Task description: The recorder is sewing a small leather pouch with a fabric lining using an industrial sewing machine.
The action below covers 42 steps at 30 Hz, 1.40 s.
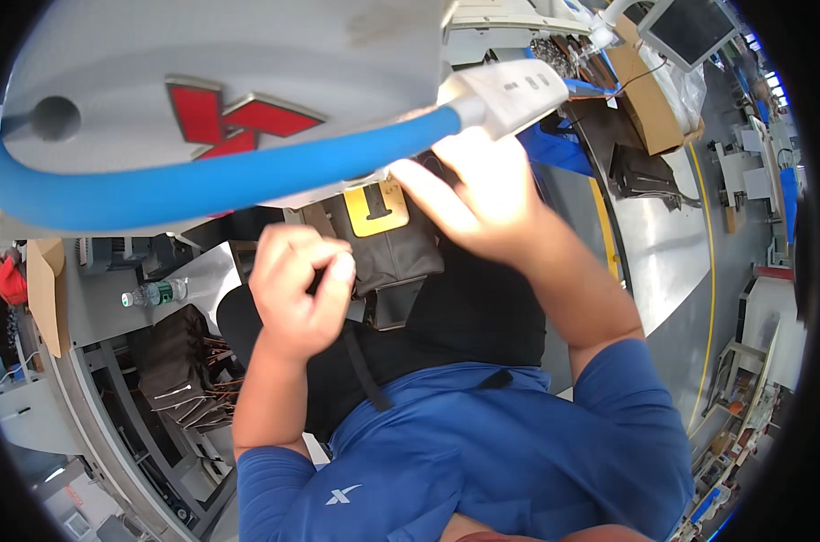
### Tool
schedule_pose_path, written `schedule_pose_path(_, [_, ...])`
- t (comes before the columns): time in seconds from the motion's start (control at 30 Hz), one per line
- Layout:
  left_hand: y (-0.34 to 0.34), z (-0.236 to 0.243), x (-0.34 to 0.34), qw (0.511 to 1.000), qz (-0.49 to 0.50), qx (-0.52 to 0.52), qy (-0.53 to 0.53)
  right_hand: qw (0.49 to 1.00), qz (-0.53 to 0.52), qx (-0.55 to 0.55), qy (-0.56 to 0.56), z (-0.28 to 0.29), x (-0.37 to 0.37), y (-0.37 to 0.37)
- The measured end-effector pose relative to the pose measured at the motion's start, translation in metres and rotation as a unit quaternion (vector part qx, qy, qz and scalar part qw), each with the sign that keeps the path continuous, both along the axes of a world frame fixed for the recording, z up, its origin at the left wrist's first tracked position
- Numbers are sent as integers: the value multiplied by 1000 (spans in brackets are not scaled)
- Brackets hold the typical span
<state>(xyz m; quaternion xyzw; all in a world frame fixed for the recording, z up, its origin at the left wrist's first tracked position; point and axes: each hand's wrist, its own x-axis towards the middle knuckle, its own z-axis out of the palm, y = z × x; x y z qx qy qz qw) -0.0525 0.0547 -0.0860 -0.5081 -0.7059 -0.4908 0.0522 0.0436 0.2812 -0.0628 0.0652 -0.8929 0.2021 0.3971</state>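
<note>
A large grey sewing machine head with a red emblem fills the upper left. Below it, the yellow slotted plate sits over a dark brown leather-like piece. My left hand is left of this piece, fingers curled and thumb bent against them; anything inside is too small to make out. My right hand reaches up under the machine head, its thumb stretched left toward metal parts above the yellow plate. The other fingertips are hidden behind the blue hose and the white perforated fitting.
A plastic bottle lies on the bench at left, above a stack of dark leather-like pieces. At right are another dark piece, a cardboard box and a monitor. A yellow line runs along the floor.
</note>
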Motion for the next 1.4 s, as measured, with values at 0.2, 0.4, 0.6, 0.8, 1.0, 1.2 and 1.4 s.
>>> schedule_pose_path(0.2, [22, -4, -26, 983, 29, 3, -183, 997, 49, 49, -25, -18, -46, 16])
schedule_pose_path(0.4, [24, -5, -29, 980, 9, -32, -194, 974, 144, -148, -94, -13, -7, 11])
schedule_pose_path(0.6, [20, -10, -38, 977, -22, -145, -157, 969, 134, -185, -95, -36, 6, -7])
schedule_pose_path(0.8, [23, -13, -51, 992, -64, -100, -50, 989, 121, -48, -73, -20, 8, -9])
schedule_pose_path(1.0, [3, -39, -60, 937, -8, -144, 319, 982, 82, 37, -164, 11, 19, -29])
schedule_pose_path(1.2, [10, -33, -55, 975, -36, -114, 185, 980, 44, 44, -186, 17, 20, -45])
schedule_pose_path(1.4, [29, -18, -48, 994, -88, -16, -70, 984, -2, 124, -128, 9, 14, -45])
